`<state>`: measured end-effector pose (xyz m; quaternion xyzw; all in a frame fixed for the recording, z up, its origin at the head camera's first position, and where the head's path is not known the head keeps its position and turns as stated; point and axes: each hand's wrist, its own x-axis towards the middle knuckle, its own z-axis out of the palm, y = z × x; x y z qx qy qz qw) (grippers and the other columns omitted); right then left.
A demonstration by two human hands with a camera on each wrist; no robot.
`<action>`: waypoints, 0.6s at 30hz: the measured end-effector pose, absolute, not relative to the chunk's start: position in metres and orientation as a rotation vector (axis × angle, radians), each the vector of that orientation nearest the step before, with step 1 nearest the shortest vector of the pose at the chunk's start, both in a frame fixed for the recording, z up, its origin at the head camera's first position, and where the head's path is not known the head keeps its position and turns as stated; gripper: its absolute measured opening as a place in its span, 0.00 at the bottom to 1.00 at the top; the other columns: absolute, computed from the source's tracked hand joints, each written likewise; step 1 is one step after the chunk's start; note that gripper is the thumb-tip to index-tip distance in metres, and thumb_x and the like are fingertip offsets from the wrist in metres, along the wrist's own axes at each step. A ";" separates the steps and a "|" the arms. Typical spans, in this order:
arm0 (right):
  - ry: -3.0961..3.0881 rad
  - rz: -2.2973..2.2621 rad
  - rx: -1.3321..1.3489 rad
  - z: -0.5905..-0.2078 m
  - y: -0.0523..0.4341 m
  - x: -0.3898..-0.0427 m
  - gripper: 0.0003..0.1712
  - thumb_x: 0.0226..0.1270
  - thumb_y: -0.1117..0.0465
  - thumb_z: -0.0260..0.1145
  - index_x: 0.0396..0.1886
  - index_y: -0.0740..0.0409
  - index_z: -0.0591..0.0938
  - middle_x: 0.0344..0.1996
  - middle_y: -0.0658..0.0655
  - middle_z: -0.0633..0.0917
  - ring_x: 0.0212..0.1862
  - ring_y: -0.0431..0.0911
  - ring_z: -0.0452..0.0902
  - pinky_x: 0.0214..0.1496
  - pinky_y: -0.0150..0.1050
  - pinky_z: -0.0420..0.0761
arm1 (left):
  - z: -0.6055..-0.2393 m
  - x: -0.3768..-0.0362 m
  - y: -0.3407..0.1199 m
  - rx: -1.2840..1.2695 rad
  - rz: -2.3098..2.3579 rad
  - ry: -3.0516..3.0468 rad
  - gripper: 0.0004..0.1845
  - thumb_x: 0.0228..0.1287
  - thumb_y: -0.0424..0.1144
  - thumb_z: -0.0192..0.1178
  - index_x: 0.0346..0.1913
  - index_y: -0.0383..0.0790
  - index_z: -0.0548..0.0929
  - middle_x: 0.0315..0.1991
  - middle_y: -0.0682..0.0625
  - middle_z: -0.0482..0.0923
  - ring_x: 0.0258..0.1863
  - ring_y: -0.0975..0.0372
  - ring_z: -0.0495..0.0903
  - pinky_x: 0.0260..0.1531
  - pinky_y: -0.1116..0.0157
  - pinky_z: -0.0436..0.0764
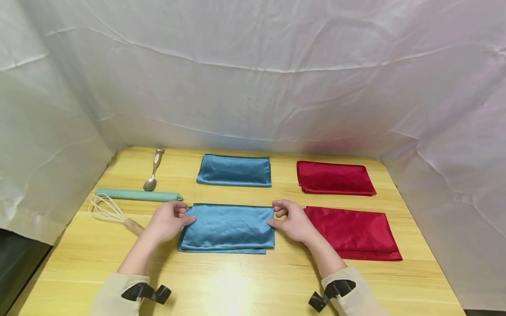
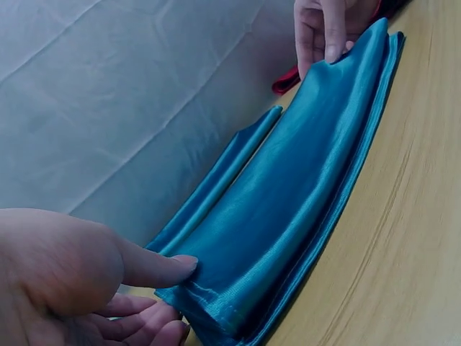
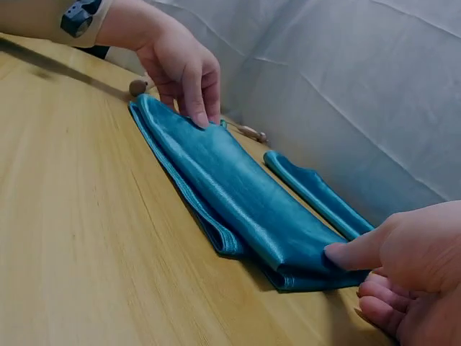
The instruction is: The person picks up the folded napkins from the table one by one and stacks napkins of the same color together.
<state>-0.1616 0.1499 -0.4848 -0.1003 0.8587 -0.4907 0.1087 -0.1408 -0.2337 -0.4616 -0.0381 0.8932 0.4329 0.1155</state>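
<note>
A folded blue satin cloth (image 1: 229, 228) lies on the table between the two hands. My left hand (image 1: 168, 221) pinches its left end, thumb on top and fingers curled at the edge. At the opposite end my right hand (image 1: 292, 221) pinches it the same way, near the far right corner. Seen from the left wrist, the blue cloth (image 2: 288, 187) has stacked layers whose near edges do not line up. In the right wrist view the left thumb presses on the far end of the cloth (image 3: 209, 180).
Behind lies a second folded blue cloth (image 1: 235, 171). Two folded red cloths, the back one (image 1: 334, 177) and the front one (image 1: 353, 232), lie at the right. On the left are a spoon (image 1: 154, 171), a green rolled item (image 1: 138, 195) and a whisk (image 1: 112, 213) beside the left forearm.
</note>
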 end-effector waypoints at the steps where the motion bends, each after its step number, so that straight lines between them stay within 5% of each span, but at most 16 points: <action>1: 2.532 -1.430 -0.296 -0.486 0.149 -0.162 0.34 0.65 0.64 0.80 0.68 0.70 0.78 0.52 0.58 0.82 0.51 0.50 0.79 0.55 0.45 0.81 | -0.462 -0.142 -0.234 -0.111 1.270 2.613 0.32 0.70 0.40 0.73 0.67 0.21 0.75 0.49 0.40 0.82 0.50 0.50 0.80 0.52 0.54 0.83; 11: 2.647 -1.248 -0.323 -0.485 0.143 -0.158 0.24 0.61 0.64 0.82 0.54 0.67 0.85 0.37 0.55 0.77 0.41 0.49 0.71 0.44 0.42 0.75 | -0.469 -0.148 -0.231 0.035 1.239 2.615 0.24 0.70 0.32 0.72 0.63 0.25 0.79 0.36 0.47 0.73 0.39 0.54 0.73 0.41 0.58 0.75; 18: 2.666 -1.240 -0.379 -0.485 0.143 -0.154 0.14 0.63 0.65 0.81 0.43 0.61 0.83 0.35 0.55 0.76 0.39 0.48 0.72 0.43 0.43 0.75 | -0.472 -0.147 -0.229 0.078 1.146 2.700 0.21 0.69 0.34 0.72 0.61 0.31 0.81 0.45 0.42 0.79 0.48 0.49 0.78 0.50 0.50 0.80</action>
